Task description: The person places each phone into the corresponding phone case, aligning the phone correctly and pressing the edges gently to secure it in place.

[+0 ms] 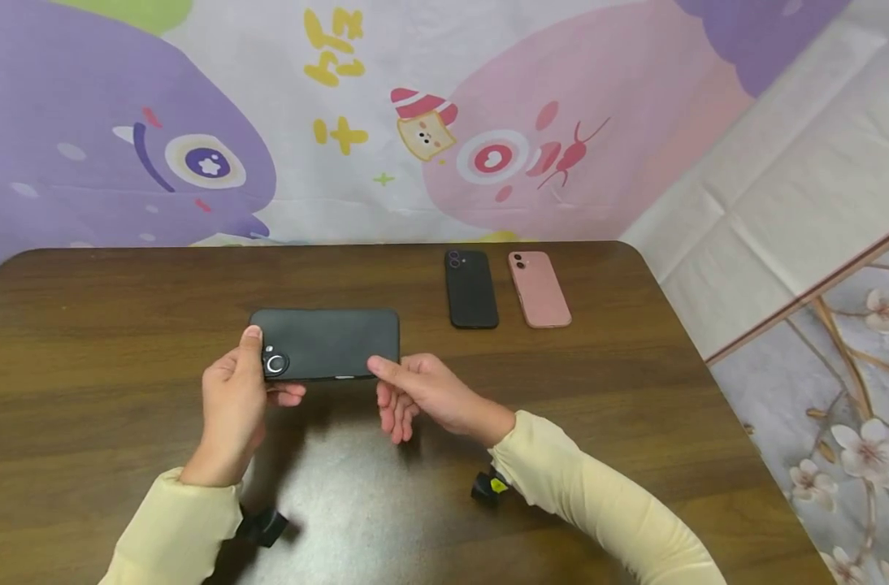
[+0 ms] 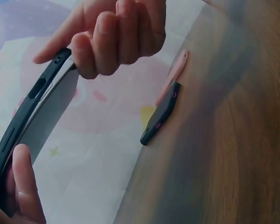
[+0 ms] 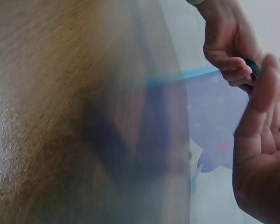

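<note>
A phone in a black case (image 1: 331, 345) is held sideways above the table, its back facing up and its camera ring at the left end. My left hand (image 1: 232, 398) grips that end, thumb on the back and fingers underneath. At the lower right corner, my right hand (image 1: 444, 394) pinches the case, thumb on top and the other fingers curled below. The left wrist view shows the case's dark side (image 2: 25, 112), with a pale phone edge (image 2: 49, 88) standing partly out of it towards the right hand. In the right wrist view the phone is mostly hidden behind the fingers.
A black phone (image 1: 471, 288) and a pink phone (image 1: 539, 288) lie side by side on the brown wooden table (image 1: 598, 390), near its back edge. Behind it hangs a cartoon-printed cloth (image 1: 371, 203). Dark devices (image 1: 265, 528) sit under both wrists.
</note>
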`<state>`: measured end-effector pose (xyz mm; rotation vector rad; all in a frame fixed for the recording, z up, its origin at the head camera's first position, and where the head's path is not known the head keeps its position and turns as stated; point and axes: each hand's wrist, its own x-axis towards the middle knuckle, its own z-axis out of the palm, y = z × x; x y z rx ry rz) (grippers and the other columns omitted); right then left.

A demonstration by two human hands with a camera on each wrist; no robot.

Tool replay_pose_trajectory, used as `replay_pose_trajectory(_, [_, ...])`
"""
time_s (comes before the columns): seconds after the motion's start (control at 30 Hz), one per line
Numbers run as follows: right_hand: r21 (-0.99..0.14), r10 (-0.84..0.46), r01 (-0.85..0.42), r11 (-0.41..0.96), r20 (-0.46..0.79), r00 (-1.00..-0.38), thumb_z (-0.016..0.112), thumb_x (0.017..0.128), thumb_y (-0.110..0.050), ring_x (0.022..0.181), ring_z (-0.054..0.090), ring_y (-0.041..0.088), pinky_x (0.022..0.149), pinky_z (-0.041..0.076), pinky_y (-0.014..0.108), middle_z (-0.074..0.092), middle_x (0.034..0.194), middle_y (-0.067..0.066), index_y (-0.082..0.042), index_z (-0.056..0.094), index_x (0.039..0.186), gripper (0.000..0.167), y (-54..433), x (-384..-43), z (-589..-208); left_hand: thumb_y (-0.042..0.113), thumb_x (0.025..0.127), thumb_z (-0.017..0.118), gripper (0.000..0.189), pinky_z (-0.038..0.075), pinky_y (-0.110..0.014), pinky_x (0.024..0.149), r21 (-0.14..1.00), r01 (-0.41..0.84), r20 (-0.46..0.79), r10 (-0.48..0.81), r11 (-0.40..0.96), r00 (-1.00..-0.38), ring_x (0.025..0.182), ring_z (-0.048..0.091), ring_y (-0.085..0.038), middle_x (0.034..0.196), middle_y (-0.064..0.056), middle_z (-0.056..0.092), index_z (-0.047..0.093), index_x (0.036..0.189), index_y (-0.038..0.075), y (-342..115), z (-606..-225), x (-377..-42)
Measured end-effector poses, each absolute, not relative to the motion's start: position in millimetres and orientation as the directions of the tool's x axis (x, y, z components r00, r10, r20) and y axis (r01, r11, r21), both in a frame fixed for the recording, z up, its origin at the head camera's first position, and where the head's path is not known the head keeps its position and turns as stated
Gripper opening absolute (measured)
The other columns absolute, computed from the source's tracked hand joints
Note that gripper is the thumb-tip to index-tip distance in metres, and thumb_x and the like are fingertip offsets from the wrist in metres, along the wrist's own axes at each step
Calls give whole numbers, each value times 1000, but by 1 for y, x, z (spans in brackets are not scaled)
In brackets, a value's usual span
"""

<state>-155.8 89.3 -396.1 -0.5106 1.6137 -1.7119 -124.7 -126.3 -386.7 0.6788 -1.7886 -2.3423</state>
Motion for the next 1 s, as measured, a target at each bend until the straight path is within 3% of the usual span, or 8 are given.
replay_pose_trajectory(0.2, [-986, -611, 159, 41, -151, -777, 39, 100, -39, 36, 46, 10, 36, 39, 23, 52, 47, -3, -5, 40, 61, 52, 85, -151, -397, 38, 98, 45, 43, 49, -26, 36, 954, -145, -236, -359, -262, -903, 34, 56, -12, 51, 4, 62, 58, 71, 8, -122, -392, -123])
replay_pose_trajectory(0.57, [-985, -546, 172, -7, -140, -826, 41, 99, -35, 31, 38, 8, 32, 28, 23, 45, 40, -4, -6, 35, 57, 52, 85, -150, -401, 41, 97, 46, 45, 49, -27, 36, 961, -123, -212, -373, -249, -903, 34, 56, -11, 49, 4, 59, 55, 71, 6, -116, -394, -123])
replay_pose_trajectory(0.73, [-993, -446, 115, 39, -120, -887, 48, 98, -34, 32, 39, 8, 32, 31, 21, 45, 43, -2, -6, 42, 61, 46, 83, -151, -400, 38, 98, 45, 44, 47, -25, 33, 953, -85, -208, -422, -291, -882, 33, 55, -11, 48, 4, 59, 56, 70, 6, -112, -394, -124])
replay_pose_trajectory(1.0, [-990, -316, 66, 121, -102, -943, 43, 100, -33, 35, 31, 9, 35, 27, 21, 37, 41, -3, -7, 40, 61, 47, 81, -148, -399, 38, 98, 44, 43, 47, -26, 32, 935, -135, -265, -395, -327, -880, 32, 54, -11, 48, 3, 58, 55, 71, 6, -109, -390, -124])
